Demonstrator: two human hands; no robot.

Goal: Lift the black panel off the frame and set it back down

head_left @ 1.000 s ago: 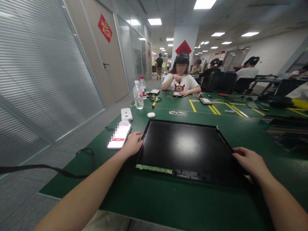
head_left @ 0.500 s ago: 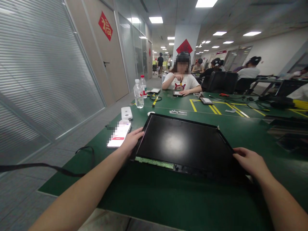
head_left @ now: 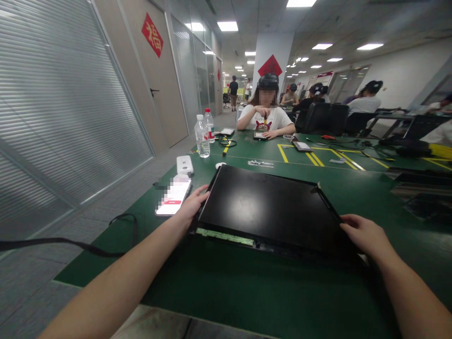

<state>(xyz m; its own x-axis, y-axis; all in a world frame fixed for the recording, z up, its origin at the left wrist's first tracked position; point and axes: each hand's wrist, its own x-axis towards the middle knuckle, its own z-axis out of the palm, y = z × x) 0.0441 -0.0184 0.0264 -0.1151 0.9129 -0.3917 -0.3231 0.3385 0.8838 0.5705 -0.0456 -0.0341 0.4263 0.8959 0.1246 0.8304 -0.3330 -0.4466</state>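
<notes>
A black flat display panel [head_left: 268, 207] lies in front of me, in or on a dark frame, with a green circuit strip [head_left: 224, 236] along its near left edge. My left hand [head_left: 194, 203] grips the panel's left edge, its fingers against the side. On the opposite side my right hand [head_left: 363, 233] holds the right edge, thumb and fingers closed on it. The fingers' undersides are hidden by the panel. Close to my left hand lies a lit phone [head_left: 174, 197], with a white device [head_left: 184, 165] just behind it.
The green table [head_left: 247, 292] carries two water bottles [head_left: 203, 136], a cable [head_left: 228, 141], yellow tape lines [head_left: 282, 153] and small drives [head_left: 302, 146]. A person [head_left: 264, 115] sits across, one hand raised. Black parts [head_left: 423, 188] lie at the right, and a strap [head_left: 70, 246] hangs at the left.
The panel's far edge and its light reflection look slightly shifted, as if the panel has tilted or moved a little within its frame. Both hands keep their hold, and my view has shifted slightly.
</notes>
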